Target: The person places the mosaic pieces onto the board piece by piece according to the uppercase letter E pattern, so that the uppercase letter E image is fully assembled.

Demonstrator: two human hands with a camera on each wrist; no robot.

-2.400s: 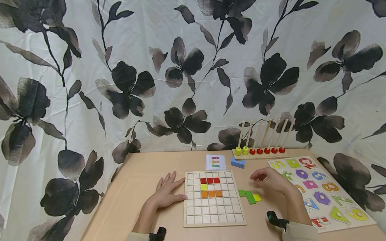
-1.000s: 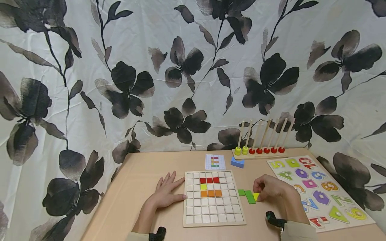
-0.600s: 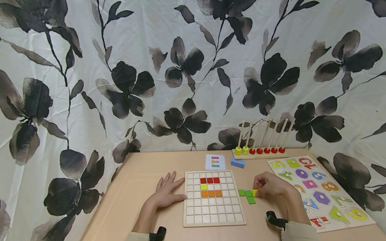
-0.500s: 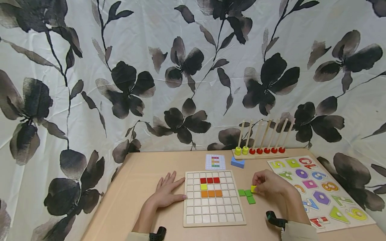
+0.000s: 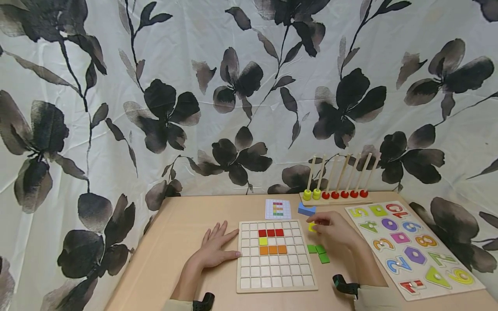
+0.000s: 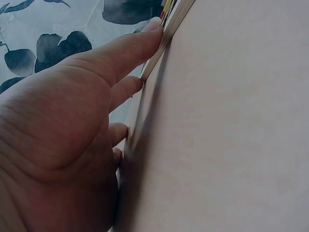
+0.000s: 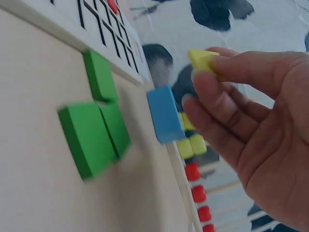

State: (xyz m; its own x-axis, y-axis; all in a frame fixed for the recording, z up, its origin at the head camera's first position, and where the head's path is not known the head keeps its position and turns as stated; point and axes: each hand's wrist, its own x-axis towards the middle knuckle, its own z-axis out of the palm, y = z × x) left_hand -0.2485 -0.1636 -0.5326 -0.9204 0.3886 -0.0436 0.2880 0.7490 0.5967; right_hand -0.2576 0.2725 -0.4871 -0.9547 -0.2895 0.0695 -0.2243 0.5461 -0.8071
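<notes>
My right hand (image 5: pixel 336 229) pinches a yellow square tile (image 7: pixel 202 60) between thumb and fingers, held above the table just off the board's right edge. The wooden grid board (image 5: pixel 277 278) has a row of red tiles (image 5: pixel 271 233), one yellow tile (image 5: pixel 263 241) under its left end and a row of orange tiles (image 5: pixel 272 250) below that. My left hand (image 5: pixel 213 250) lies with fingers spread, its thumb and index finger touching the board's left edge. Green tiles (image 7: pixel 87 137) rest on the table to the right of the board.
Behind the board lie a printed pattern card (image 5: pixel 268 214) and a blue block (image 5: pixel 306 210). A peg rack with yellow and red beads (image 5: pixel 335 195) stands at the back right. A number-and-shape puzzle board (image 5: pixel 402 235) covers the table's right side. A floral curtain (image 5: pixel 241 65) hangs behind.
My right hand took hold of the yellow tile beside the green ones, lifted it and carried it left and away from me. One green tile uncovered its neighbour. The left hand stayed still.
</notes>
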